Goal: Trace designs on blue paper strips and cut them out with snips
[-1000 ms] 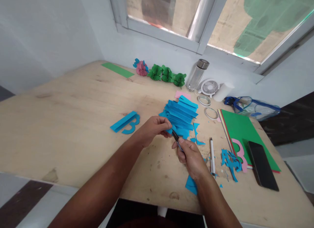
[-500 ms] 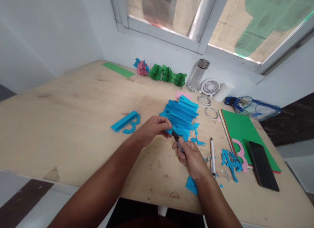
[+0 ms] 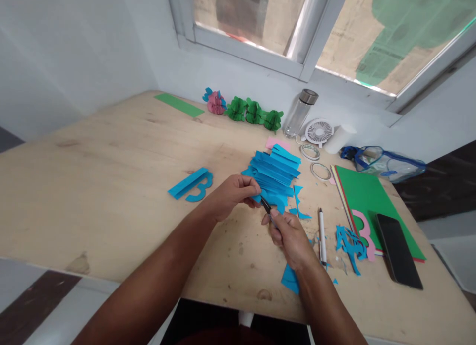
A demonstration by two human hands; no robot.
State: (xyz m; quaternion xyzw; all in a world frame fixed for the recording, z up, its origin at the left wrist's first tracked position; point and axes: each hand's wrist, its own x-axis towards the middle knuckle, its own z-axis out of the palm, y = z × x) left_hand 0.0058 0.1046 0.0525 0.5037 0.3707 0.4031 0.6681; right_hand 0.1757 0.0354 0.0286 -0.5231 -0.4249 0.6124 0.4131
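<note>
My left hand (image 3: 238,194) pinches a small piece of blue paper (image 3: 257,199), mostly hidden behind the fingers. Closed around the handles of dark scissors (image 3: 266,204) is my right hand (image 3: 286,231), and the blades meet the paper's edge. Just beyond both hands lies a heap of folded blue paper strips (image 3: 275,169). To the left are a folded blue strip (image 3: 188,183) and a scalloped blue cut-out (image 3: 201,190). A blue paper piece (image 3: 290,279) lies partly under my right wrist.
Blue offcuts (image 3: 349,246), a white pen (image 3: 322,236), a phone (image 3: 397,251), a pink scalloped shape (image 3: 364,231) and green paper sheets (image 3: 366,191) lie at right. Along the wall stand green paper decorations (image 3: 254,112), a glass bottle (image 3: 299,114) and a small fan (image 3: 319,132). Tape rolls (image 3: 320,172) lie nearby.
My right hand shifts very slightly on the scissors, whose blades look more closed. My left hand and the other things stay put.
</note>
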